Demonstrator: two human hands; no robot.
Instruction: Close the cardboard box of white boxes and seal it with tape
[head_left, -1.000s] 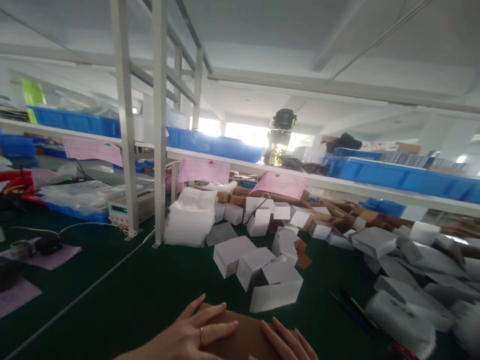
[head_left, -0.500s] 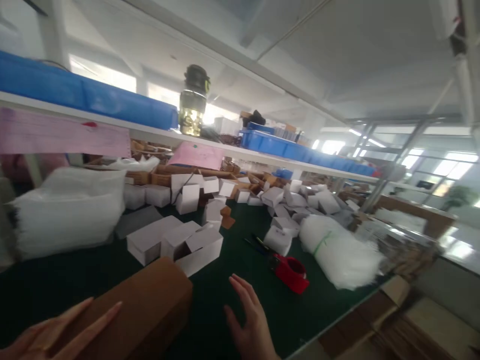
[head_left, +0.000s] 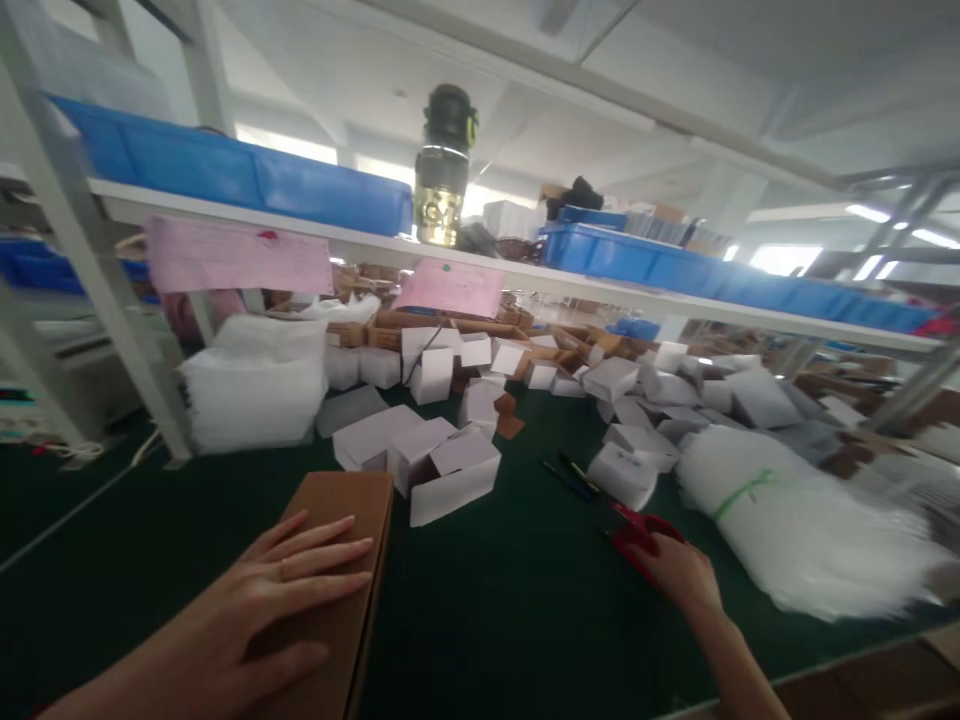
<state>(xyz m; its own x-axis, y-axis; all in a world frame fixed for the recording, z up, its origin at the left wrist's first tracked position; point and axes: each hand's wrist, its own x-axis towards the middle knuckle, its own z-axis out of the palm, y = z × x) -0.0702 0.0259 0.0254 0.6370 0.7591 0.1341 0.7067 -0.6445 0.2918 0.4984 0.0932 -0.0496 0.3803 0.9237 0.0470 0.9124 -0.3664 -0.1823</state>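
Note:
My left hand (head_left: pixel 292 590) lies flat on top of a closed brown cardboard box (head_left: pixel 345 495), fingers spread. At the right, my right hand (head_left: pixel 679 570) has its fingers wrapped round a red tape dispenser (head_left: pixel 630 545), which rests on the green tabletop (head_left: pixel 517 590). Part of the dispenser is hidden by the hand. Dark pens (head_left: pixel 576 475) lie just beyond its front end. A small white box (head_left: pixel 622 473) sits close behind it. Farther left, an open white box (head_left: pixel 457 480) stands behind the brown box.
A stack of white foam sheets (head_left: pixel 251 390) stands at left, beside a metal post (head_left: pixel 112 270). A bundle of white wrap (head_left: pixel 802 520) lies at right. Several white boxes (head_left: pixel 611 378) fill the back. Above runs a shelf with blue bins (head_left: pixel 330 190) and a bottle (head_left: pixel 442 170).
My right hand has moved right and closed on the tape dispenser. The brown box now lies straighter, with my left hand flat on its top. The view has turned left.

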